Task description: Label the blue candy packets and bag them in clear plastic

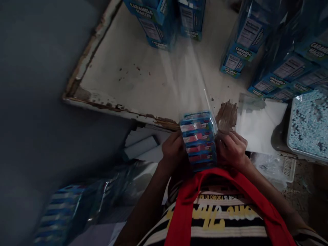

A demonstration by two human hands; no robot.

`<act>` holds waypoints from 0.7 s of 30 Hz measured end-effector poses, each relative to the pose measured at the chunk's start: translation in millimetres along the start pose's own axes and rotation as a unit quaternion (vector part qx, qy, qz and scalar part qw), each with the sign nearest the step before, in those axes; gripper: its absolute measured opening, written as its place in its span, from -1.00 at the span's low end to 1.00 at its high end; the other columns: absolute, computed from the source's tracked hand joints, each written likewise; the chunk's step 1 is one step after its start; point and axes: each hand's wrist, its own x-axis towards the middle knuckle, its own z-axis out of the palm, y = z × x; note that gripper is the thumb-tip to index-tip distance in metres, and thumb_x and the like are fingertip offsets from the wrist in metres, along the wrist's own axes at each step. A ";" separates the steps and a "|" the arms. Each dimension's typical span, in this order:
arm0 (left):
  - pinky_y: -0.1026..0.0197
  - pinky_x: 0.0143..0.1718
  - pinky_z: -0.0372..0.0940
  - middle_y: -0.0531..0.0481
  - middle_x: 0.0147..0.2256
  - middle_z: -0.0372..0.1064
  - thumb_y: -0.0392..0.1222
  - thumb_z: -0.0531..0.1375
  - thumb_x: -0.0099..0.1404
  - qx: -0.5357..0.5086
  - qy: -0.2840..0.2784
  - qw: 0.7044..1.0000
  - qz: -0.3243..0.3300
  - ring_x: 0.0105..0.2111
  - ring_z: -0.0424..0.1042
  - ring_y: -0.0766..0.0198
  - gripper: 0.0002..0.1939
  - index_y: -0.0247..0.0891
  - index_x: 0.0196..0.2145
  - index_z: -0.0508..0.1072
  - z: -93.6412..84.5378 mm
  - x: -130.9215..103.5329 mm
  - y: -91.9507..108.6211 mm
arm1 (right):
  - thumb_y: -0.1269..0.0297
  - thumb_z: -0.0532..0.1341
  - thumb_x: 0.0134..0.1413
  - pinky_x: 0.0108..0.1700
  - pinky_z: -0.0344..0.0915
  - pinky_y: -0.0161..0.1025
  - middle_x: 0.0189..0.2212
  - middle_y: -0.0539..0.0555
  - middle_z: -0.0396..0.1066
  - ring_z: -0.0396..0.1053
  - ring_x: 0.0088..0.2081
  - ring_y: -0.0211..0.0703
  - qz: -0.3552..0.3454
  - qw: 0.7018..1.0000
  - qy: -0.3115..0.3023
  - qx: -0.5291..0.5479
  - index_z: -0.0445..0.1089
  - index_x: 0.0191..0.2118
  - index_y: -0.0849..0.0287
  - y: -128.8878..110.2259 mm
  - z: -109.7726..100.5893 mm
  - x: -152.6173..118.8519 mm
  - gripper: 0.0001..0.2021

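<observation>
Boxes [197, 147] sat by the table's [128, 92] near edge.
Right hand [233, 146] seemingly pinched clear plastic [192, 82]; left hand [173, 147], apart, hid its grip.

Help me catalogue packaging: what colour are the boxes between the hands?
Mostly blue boxes with pinkish panels; head view.

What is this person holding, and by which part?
A stack of blue boxes in clear plastic: left hand at its left side, right hand at its right. Whether they pinch boxes or plastic is unclear.
</observation>
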 end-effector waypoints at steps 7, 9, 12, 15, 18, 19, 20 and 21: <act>0.28 -0.35 0.35 -0.13 -0.33 0.56 -0.22 0.18 0.46 -0.025 -0.050 0.998 0.027 -0.37 0.50 0.23 -0.79 -0.24 -0.32 0.57 -2.3 -29.1 24.0 | 0.50 0.13 0.35 -0.32 0.20 -0.22 -0.50 0.01 0.44 0.33 -0.42 -0.18 -0.031 0.998 -0.046 -0.038 0.38 -0.40 0.11 9.7 -14.1 -49.0 -0.73; 0.28 -0.33 0.37 -0.13 -0.31 0.56 -0.20 0.13 0.50 -0.039 -0.079 0.995 0.052 -0.36 0.52 0.23 -0.75 -0.23 -0.28 0.58 -6.3 -39.9 33.9 | 0.49 0.12 0.36 -0.33 0.17 -0.22 -0.50 0.00 0.44 0.30 -0.42 -0.19 -0.041 0.997 -0.059 -0.033 0.36 -0.42 0.10 12.3 -21.6 -69.3 -0.71; 0.27 -0.27 0.41 -0.16 -0.20 0.59 -0.18 0.09 0.54 -0.076 -0.124 0.986 0.085 -0.26 0.57 0.22 -0.72 -0.22 -0.19 0.61 -17.8 -62.7 47.5 | 0.45 0.10 0.42 -0.35 0.14 -0.22 -0.51 -0.01 0.41 0.25 -0.44 -0.21 -0.060 0.993 -0.105 -0.001 0.33 -0.44 0.10 16.4 -35.6 -97.3 -0.67; 0.26 -0.21 0.46 -0.15 -0.11 0.60 -0.16 0.13 0.54 -0.125 -0.145 0.981 0.039 -0.18 0.61 0.20 -0.76 -0.17 -0.16 0.62 -27.4 -93.4 56.9 | 0.28 0.08 0.53 -0.36 0.14 -0.23 -0.53 -0.02 0.37 0.26 -0.45 -0.22 -0.087 0.979 -0.172 0.063 0.34 -0.43 0.10 20.0 -50.9 -116.9 -0.62; 0.16 -0.15 0.50 -0.12 -0.16 0.58 -0.04 0.23 0.48 -0.177 -0.113 0.973 -0.091 -0.16 0.61 0.14 -0.82 -0.13 -0.22 0.58 -23.2 -119.3 60.6 | 0.16 0.12 0.53 -0.33 0.23 -0.26 -0.49 -0.01 0.44 0.36 -0.41 -0.22 -0.085 0.967 -0.214 0.108 0.41 -0.36 0.10 19.4 -60.2 -126.8 -0.65; 0.11 -0.14 0.52 -0.14 -0.15 0.57 0.02 0.24 0.46 -0.187 -0.094 0.970 -0.128 -0.15 0.61 0.11 -0.80 -0.12 -0.19 0.56 -18.1 -124.4 61.2 | 0.15 0.16 0.51 -0.30 0.29 -0.27 -0.44 0.00 0.50 0.43 -0.37 -0.20 -0.058 0.968 -0.213 0.120 0.45 -0.29 0.10 17.8 -60.8 -128.4 -0.71; 0.08 -0.15 0.54 -0.17 -0.13 0.57 0.07 0.23 0.46 -0.191 -0.082 0.966 -0.154 -0.14 0.61 0.08 -0.76 -0.11 -0.11 0.54 -11.9 -127.6 62.1 | 0.15 0.20 0.48 -0.25 0.37 -0.27 -0.35 0.03 0.56 0.50 -0.30 -0.17 -0.017 0.968 -0.207 0.139 0.49 -0.19 0.10 15.5 -60.1 -129.5 -0.79; 0.06 -0.16 0.56 -0.22 -0.09 0.57 0.11 0.20 0.47 -0.185 -0.075 0.965 -0.172 -0.12 0.62 0.06 -0.68 -0.10 0.02 0.50 -5.3 -128.9 63.4 | 0.15 0.24 0.44 -0.17 0.44 -0.26 -0.22 0.07 0.62 0.56 -0.20 -0.14 0.033 0.963 -0.205 0.169 0.50 -0.03 0.11 12.7 -58.2 -130.2 -0.82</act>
